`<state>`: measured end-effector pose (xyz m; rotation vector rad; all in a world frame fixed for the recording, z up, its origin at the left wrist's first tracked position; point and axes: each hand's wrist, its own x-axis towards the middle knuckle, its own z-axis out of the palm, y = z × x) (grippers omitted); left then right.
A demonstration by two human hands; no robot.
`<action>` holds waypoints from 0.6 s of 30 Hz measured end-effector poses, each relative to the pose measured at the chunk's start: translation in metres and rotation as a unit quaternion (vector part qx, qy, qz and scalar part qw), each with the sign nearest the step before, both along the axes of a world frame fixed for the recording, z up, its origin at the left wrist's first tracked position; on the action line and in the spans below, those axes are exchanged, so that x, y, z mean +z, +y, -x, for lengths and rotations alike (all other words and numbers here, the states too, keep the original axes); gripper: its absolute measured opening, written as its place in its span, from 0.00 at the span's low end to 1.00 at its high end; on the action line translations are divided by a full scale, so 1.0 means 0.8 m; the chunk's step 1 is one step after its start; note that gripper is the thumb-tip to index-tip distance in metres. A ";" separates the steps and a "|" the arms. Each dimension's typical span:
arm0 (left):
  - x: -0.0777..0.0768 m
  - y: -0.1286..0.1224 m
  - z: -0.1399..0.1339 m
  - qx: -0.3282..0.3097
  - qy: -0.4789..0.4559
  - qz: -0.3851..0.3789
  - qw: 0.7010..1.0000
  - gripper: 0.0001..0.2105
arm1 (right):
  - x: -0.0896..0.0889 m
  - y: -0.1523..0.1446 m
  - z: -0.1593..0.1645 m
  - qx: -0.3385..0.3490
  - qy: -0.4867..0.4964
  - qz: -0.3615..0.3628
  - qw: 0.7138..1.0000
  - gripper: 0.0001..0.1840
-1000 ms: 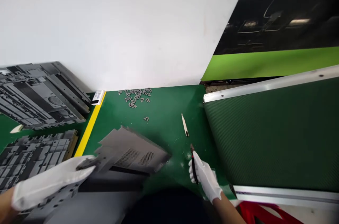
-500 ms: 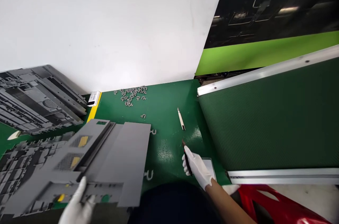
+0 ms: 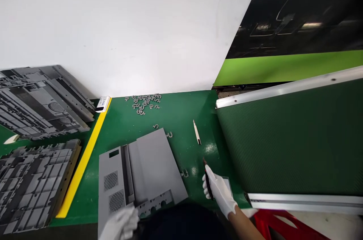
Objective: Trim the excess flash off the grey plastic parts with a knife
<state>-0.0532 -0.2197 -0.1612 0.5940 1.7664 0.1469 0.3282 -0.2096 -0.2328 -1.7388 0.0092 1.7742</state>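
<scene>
Gloved left hand (image 3: 120, 225) gripping the near edge of a grey panel (image 3: 141, 172) lying flat on the green table (image 3: 176, 115), right hand (image 3: 219, 190) closing around a dark tool (image 3: 207, 179) beside it, conveyor (image 3: 292, 137) bordering right, bare green beyond the panel's far edge

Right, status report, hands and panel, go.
Left hand gripping near edge of grey panel, flat on green table. Right hand holding dark cutter. Loose clips and white knife beyond panel.

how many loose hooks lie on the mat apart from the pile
3: one hook just below the pile, one at the panel's far corner, one by its right edge. The panel may hide more.
</scene>
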 end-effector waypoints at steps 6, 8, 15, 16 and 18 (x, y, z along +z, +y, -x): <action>0.008 0.272 -0.052 -0.154 0.068 -0.335 0.927 0.27 | 0.012 -0.003 0.012 -0.001 0.015 0.050 0.999 0.28; -0.016 0.349 -0.080 -0.165 0.050 -0.315 0.933 0.28 | 0.017 -0.005 0.010 -0.005 0.052 0.069 0.996 0.27; -0.065 0.468 -0.127 -0.246 0.002 -0.190 0.950 0.34 | 0.024 -0.039 -0.005 -0.024 0.089 0.091 0.992 0.25; -0.062 0.471 -0.127 -0.238 0.023 -0.217 0.946 0.34 | 0.024 -0.043 -0.005 -0.016 0.084 0.091 0.992 0.26; -0.054 0.466 -0.130 -0.216 0.092 -0.280 0.931 0.32 | 0.022 -0.048 -0.002 -0.001 0.073 0.090 0.993 0.27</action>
